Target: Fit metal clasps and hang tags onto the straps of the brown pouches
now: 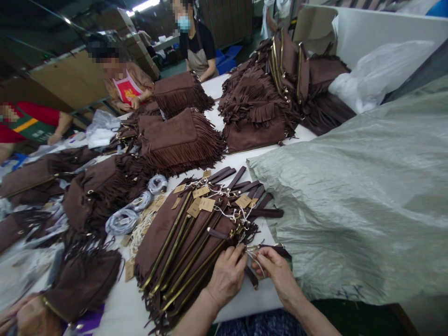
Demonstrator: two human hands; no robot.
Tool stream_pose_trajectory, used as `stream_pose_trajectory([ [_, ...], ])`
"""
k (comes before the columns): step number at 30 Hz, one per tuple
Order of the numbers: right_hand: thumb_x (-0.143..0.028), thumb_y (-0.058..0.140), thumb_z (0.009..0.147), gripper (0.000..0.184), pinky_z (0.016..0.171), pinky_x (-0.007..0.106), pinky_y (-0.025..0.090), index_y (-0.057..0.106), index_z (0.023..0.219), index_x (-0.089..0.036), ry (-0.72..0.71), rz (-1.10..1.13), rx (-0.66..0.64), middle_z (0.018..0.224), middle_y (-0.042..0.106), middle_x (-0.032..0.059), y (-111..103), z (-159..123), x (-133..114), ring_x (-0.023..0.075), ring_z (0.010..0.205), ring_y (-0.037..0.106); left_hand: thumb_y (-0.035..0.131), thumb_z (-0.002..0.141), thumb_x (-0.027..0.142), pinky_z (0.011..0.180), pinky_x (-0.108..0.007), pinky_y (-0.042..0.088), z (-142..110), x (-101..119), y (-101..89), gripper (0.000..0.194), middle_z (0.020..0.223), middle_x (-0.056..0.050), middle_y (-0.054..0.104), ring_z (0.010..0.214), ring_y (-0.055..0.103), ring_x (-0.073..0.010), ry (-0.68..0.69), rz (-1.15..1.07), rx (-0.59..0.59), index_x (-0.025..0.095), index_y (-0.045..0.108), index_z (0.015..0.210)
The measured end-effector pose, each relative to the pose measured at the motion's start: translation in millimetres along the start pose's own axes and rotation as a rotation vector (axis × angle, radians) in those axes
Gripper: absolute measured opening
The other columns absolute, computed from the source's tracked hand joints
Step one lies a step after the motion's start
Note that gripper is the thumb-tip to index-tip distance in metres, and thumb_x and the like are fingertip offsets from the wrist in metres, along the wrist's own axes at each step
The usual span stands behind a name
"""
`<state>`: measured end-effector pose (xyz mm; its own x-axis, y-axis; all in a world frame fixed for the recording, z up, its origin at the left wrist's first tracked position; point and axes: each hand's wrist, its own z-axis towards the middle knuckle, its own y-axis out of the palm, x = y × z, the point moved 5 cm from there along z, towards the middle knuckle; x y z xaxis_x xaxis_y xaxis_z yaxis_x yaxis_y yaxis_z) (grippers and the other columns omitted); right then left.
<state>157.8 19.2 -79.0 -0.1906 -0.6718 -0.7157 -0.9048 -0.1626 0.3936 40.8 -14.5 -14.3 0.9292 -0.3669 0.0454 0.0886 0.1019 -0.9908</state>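
Note:
A fanned stack of brown suede fringed bags [182, 242] with brass zippers lies in front of me on the white table [122, 308]. Paper tags [206, 204] on white strings are tied at their zipper ends. My left hand [227, 275] rests on the nearest bag, its fingers pinched at the zipper pull. My right hand [276, 268] is closed on a thin white string [252, 254] beside the pull, close to my left fingertips.
Heaps of the same fringed bags [266, 93] cover the table's far side and left. A large grey plastic sheet [357, 196] fills the right. Coiled grey cords [122, 220] lie left of my stack. Other people work at the far and left edges.

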Motion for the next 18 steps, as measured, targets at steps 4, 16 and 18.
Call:
stream_pose_trajectory([
  [4,-0.051,0.067,0.061,0.037,0.062,0.026,0.041,0.053,0.073,-0.019,-0.009,-0.004,-0.038,0.071,0.060,-0.0009,-1.1,-0.7,0.0,0.0136,0.066,0.054,0.045,0.070,0.004,0.074,-0.036,0.051,-3.4,3.9,3.2,0.032,0.112,-0.004,0.060,0.090,0.054,-0.0218,0.008,-0.199,-0.136,0.019,0.056,0.096],
  [16,-0.041,0.051,0.075,0.022,0.056,0.025,0.029,0.051,0.068,-0.020,-0.207,-0.365,-0.214,0.059,0.041,-0.0047,2.6,-9.3,-6.8,0.0114,0.057,0.036,0.051,0.077,0.010,0.054,-0.028,0.040,16.2,5.5,7.0,0.013,0.068,0.001,0.057,0.060,0.055,-0.0163,-0.229,0.053,0.038,0.022,0.054,0.072],
  [18,-0.039,0.051,0.076,0.021,0.056,0.025,0.029,0.051,0.068,-0.020,-0.204,-0.353,-0.217,0.060,0.041,-0.0047,3.6,-9.1,-5.1,0.0113,0.057,0.036,0.051,0.077,0.011,0.053,-0.029,0.038,15.7,6.9,7.7,0.013,0.065,0.001,0.056,0.055,0.052,-0.0164,-0.179,0.112,0.093,0.022,0.054,0.071],
])
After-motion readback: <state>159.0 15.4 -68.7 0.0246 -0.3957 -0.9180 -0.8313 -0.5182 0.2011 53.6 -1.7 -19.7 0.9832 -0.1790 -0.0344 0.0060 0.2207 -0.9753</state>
